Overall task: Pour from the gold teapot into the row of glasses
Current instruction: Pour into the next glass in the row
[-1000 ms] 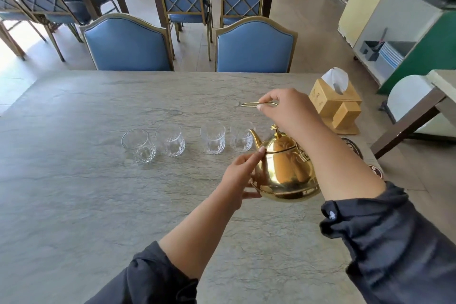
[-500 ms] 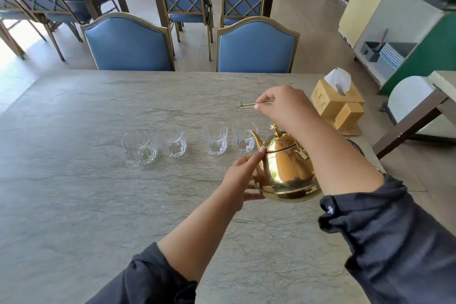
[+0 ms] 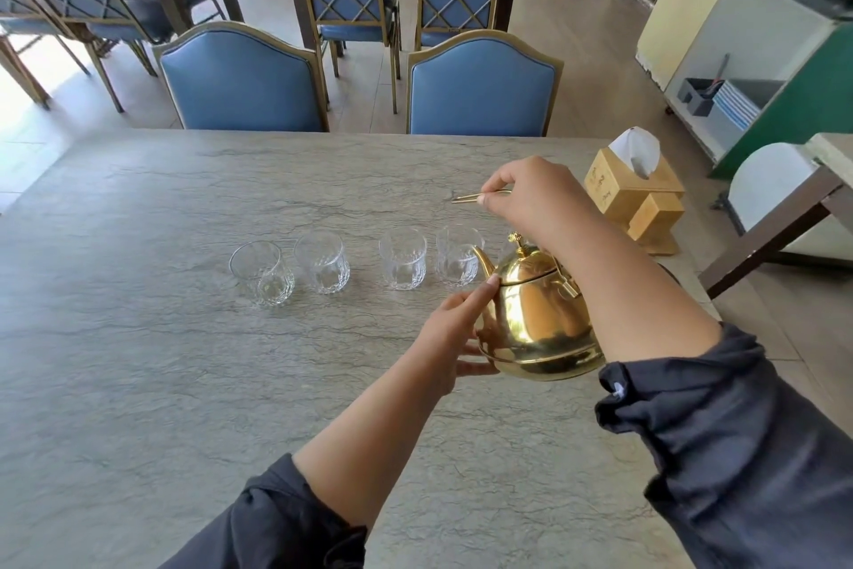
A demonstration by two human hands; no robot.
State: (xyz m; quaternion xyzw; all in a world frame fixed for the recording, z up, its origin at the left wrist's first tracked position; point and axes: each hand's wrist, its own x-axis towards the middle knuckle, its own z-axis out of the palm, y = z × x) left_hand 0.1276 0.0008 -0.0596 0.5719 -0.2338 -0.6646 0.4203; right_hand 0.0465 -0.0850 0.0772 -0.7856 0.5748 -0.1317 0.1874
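Note:
The gold teapot (image 3: 537,314) hangs just above the grey stone table (image 3: 138,384), tilted a little, its spout beside the rightmost glass (image 3: 457,261). My right hand (image 3: 535,199) grips the thin gold handle over the lid. My left hand (image 3: 454,333) rests against the pot's left side, fingers spread on the belly. Several clear glasses stand in a row: the far-left one (image 3: 261,273), a second (image 3: 323,261), a third (image 3: 403,258). All look empty.
A wooden tissue box (image 3: 632,199) stands at the table's right edge. Two blue chairs (image 3: 240,79) (image 3: 480,88) are pushed in at the far side. More tables and chairs fill the room behind; a counter (image 3: 738,60) stands at the right.
The teapot and both hands have shifted very slightly toward the rightmost glass; the grip is the same. The glasses have not moved.

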